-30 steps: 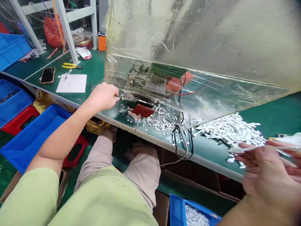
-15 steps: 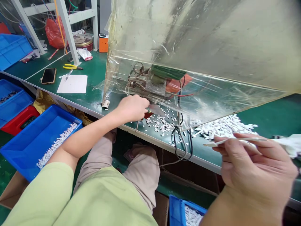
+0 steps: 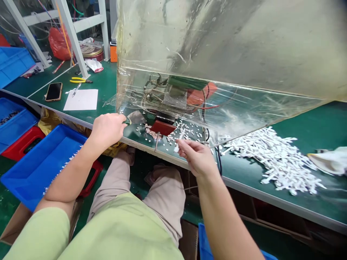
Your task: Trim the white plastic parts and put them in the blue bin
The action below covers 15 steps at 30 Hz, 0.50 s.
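My left hand is closed round the green handle of a scraper, whose wide metal blade points right over the bench. My right hand pinches a slim white plastic piece between thumb and fingertips, just in front of the bench edge. Between both hands a reddish-brown block with a thin metal rod sits under the clear cover. Small white bits lie scattered around the block. To the right of my right hand spreads a pile of white plastic pieces.
A large clear plastic cover hangs low over the bench, wires behind it. A phone, paper and yellow-handled pliers lie at left. A blue bin stands below the bench; a white glove lies far right.
My right hand has swung left from the far right to beside the block, carrying a white piece. My left hand has drawn back left with the scraper, uncovering the block.
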Available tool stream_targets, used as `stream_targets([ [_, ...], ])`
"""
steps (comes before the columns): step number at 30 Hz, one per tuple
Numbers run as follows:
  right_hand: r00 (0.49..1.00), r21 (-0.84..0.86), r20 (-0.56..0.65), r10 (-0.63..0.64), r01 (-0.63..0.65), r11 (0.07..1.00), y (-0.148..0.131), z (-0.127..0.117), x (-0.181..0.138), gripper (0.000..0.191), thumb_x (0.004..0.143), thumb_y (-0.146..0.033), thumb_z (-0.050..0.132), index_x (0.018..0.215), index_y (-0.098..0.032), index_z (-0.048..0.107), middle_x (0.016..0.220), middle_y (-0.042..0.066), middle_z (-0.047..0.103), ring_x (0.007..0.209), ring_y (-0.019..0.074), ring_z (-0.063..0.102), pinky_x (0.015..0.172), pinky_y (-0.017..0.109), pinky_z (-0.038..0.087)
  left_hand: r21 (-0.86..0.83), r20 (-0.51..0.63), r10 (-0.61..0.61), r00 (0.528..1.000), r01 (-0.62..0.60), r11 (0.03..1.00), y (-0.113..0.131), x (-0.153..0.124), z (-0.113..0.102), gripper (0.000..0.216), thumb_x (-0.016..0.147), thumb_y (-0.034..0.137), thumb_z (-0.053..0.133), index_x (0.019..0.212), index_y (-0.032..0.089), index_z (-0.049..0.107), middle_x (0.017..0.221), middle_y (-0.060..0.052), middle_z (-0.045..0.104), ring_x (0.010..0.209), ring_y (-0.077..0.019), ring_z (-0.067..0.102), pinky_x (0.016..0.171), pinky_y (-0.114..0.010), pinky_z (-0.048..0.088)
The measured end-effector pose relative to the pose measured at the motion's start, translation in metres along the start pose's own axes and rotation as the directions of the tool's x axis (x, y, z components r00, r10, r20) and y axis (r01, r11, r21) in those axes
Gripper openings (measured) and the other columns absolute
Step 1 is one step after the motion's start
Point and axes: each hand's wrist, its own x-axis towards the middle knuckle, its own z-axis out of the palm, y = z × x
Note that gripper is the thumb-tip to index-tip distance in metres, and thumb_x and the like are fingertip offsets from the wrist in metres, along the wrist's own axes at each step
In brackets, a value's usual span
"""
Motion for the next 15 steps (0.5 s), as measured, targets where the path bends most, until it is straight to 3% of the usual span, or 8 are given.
stream_targets([
  [6,0.983,0.173,0.042,0.177,-0.182,0.968,0.003,0.023,0.033,0.038,0.049,-0.041,0.085,0.058,-0.016,0.059,0.05,-0.004,0.054,0.041,0.0034,0.045,0.036,0.012,0.037,-0.065,-0.006,0.016,1.0,-0.016,0.998,-0.004,-0.003,0.017,0.027,0.084,0.034,0.05,0.101,0.024,0.069,0.101,-0.004,0.071,0.093,-0.0243,0.065,0.075,-0.033,0.048],
  [15,0.912,0.299,0.068,0.403,-0.405,0.864,-0.001,0.028,0.051,0.031,0.059,-0.024,0.083,0.065,-0.019,0.053,0.045,-0.009,0.049,0.035,0.0017,0.041,0.031,0.009,0.033,-0.133,0.03,-0.001,1.0,0.005,0.991,-0.016,-0.009,0.027,0.029,0.084,0.033,0.051,0.104,0.023,0.068,0.103,-0.007,0.071,0.095,-0.0265,0.065,0.078,-0.036,0.049],
])
